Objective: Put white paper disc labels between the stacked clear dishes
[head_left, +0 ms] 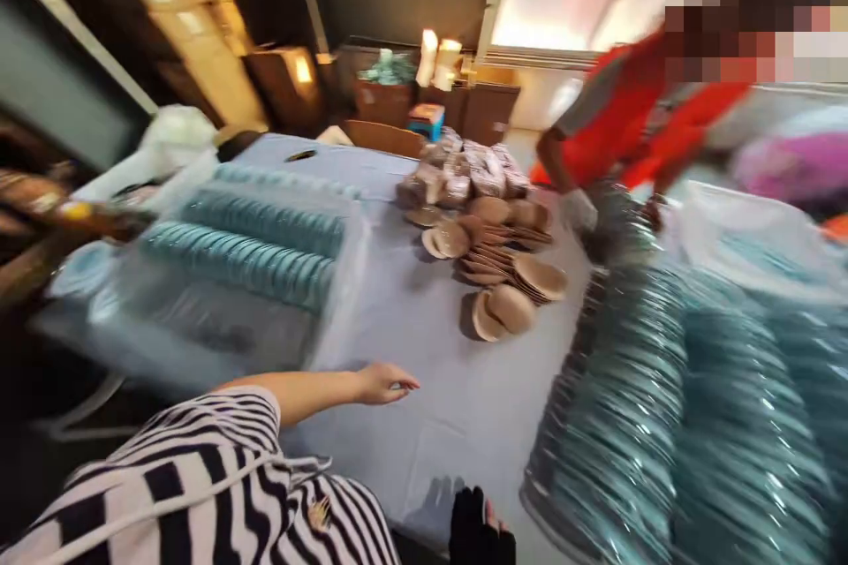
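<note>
Head view, left hand (386, 383) outstretched over table (464, 406), grip loosely parted, gloved right hand (478, 530) low, grip unclear.

by the left edge of the table (450, 433), rows of discs (238, 260) are laid in plastic (218, 331); toward the right edge, stacked bowls (511, 309) are set, with wrapped packs (464, 177) placed behind them near the far right corner; along the right edge, disc stacks (616, 397) are ranged; near the far left corner, an object (301, 155) is found
</note>
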Demonstrator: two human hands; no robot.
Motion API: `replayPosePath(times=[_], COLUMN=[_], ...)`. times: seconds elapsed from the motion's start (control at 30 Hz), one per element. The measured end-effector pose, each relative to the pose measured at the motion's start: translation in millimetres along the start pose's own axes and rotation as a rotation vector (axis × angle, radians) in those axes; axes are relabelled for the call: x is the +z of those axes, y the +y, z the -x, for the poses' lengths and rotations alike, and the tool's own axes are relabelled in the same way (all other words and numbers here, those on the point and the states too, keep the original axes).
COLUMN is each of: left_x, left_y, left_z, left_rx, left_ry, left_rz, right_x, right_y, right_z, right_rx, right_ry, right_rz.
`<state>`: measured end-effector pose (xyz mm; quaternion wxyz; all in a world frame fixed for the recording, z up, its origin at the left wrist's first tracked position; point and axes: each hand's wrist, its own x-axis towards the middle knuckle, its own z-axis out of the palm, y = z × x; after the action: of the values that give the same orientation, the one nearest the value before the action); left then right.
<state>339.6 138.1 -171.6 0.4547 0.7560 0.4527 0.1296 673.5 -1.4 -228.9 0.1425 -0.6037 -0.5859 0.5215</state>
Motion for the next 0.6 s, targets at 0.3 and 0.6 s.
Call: replayPosePath(times=[0.3,0.6], left_x=[-204.2,-378.6], left_y=[-143.6,-348.6], left_z=[233.5,402.5], left_rx=[-0.430,-0.724], left_ry=[1.238,1.711], left_rz=[0.062,0.352], right_x=[145.1,264.9], right_y=[-223.9,-332.2], right_z=[-137.4,-221.4], right_rx=[0.124,0.403], right_ry=[-0.410,0.091], right_rz=[-0.442,-0.724])
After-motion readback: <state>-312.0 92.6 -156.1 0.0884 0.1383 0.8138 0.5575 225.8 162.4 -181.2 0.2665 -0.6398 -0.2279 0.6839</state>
